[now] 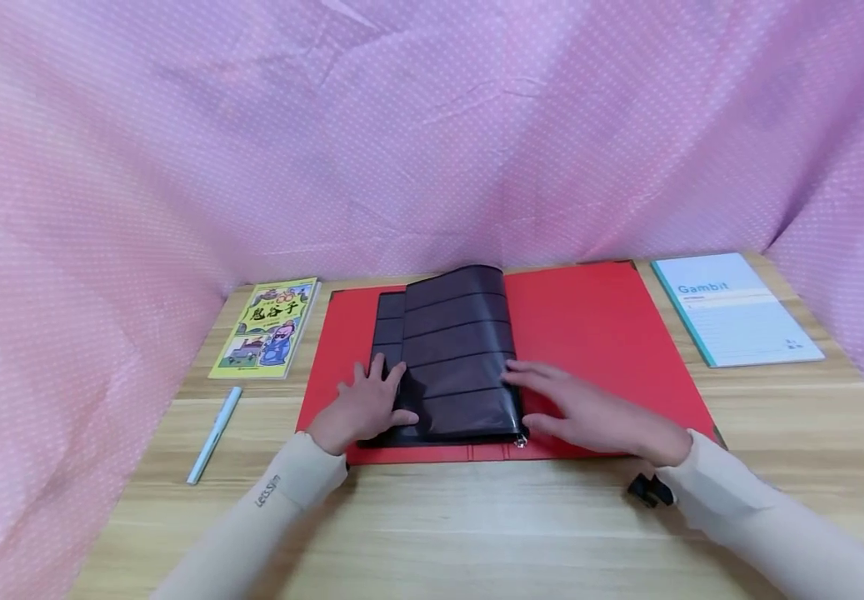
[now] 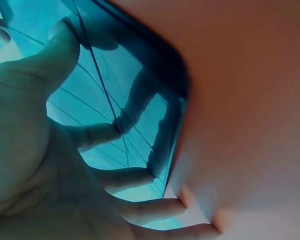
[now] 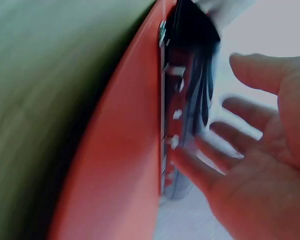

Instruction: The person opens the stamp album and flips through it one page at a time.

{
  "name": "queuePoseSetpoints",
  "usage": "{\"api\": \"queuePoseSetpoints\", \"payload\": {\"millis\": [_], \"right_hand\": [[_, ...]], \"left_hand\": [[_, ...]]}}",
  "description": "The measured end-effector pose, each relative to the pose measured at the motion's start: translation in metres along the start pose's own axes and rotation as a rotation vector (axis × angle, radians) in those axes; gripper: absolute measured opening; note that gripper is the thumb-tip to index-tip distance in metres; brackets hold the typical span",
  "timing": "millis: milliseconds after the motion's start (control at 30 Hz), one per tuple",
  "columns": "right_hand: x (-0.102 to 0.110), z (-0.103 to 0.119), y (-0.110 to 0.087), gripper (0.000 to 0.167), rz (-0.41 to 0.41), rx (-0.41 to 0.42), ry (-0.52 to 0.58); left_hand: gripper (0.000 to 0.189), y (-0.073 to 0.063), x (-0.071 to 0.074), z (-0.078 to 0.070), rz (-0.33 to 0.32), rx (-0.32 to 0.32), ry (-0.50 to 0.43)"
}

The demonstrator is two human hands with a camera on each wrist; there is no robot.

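Observation:
An album with a red cover (image 1: 589,325) lies spread flat on the table, its black sheets of clear pockets (image 1: 457,333) folded over to the left half. The top sheet bulges up near the spine. My left hand (image 1: 362,407) rests, fingers spread, on the lower left of the sheets, some fingertips reaching past their edge onto red cover, as the left wrist view also shows. Beside the sheets' right edge is my right hand (image 1: 589,408), fingers extended, fingertips at that edge. Metal rings (image 3: 177,114) along the spine show in the right wrist view.
A yellow comic-style book (image 1: 265,329) lies at the back left, with a pale blue pen (image 1: 214,435) in front of it. On the right is a light blue notebook (image 1: 735,308) marked Gambit. A pink dotted cloth (image 1: 432,133) hangs behind the wooden table (image 1: 446,525).

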State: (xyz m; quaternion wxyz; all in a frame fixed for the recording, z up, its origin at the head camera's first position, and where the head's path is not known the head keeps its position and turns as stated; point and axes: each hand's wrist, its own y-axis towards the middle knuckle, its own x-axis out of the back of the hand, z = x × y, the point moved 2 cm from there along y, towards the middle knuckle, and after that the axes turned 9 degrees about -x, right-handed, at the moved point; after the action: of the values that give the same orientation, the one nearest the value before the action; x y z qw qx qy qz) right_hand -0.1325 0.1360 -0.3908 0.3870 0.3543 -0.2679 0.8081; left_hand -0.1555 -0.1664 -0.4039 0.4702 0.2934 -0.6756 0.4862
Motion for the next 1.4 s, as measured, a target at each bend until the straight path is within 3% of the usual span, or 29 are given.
{"api": "queuePoseSetpoints", "payload": {"millis": [133,233,367,633,833,967,1200,1400], "right_hand": [[0.000,-0.013,0.002,0.087,0.010,-0.129,0.007],[-0.004,-0.015,0.004,0.090,0.007,-0.162,-0.008],[-0.006,-0.008,0.006,0.088,-0.032,-0.158,-0.039],[-0.016,0.010,0.014,0.088,-0.078,-0.173,-0.102],[-0.021,0.017,0.019,0.085,-0.078,-0.153,-0.105],[-0.023,0.020,0.022,0.084,-0.077,-0.128,-0.117],[-0.029,0.026,0.028,0.077,-0.041,-0.133,-0.200],[-0.013,0.014,0.026,0.079,-0.051,-0.169,-0.081]], "left_hand": [[0.089,0.003,-0.001,-0.004,0.012,0.019,-0.005],[0.088,0.004,-0.002,-0.003,0.012,0.034,-0.024],[0.087,0.002,-0.003,0.003,-0.021,0.022,-0.033],[0.077,-0.004,0.001,0.020,-0.109,-0.062,0.030],[0.076,-0.010,0.005,0.026,-0.104,-0.031,-0.003],[0.076,-0.014,0.003,0.031,-0.089,-0.026,-0.075],[0.077,-0.022,0.002,0.042,-0.032,-0.078,-0.196],[0.087,-0.027,0.001,0.046,-0.039,-0.095,-0.223]]}}
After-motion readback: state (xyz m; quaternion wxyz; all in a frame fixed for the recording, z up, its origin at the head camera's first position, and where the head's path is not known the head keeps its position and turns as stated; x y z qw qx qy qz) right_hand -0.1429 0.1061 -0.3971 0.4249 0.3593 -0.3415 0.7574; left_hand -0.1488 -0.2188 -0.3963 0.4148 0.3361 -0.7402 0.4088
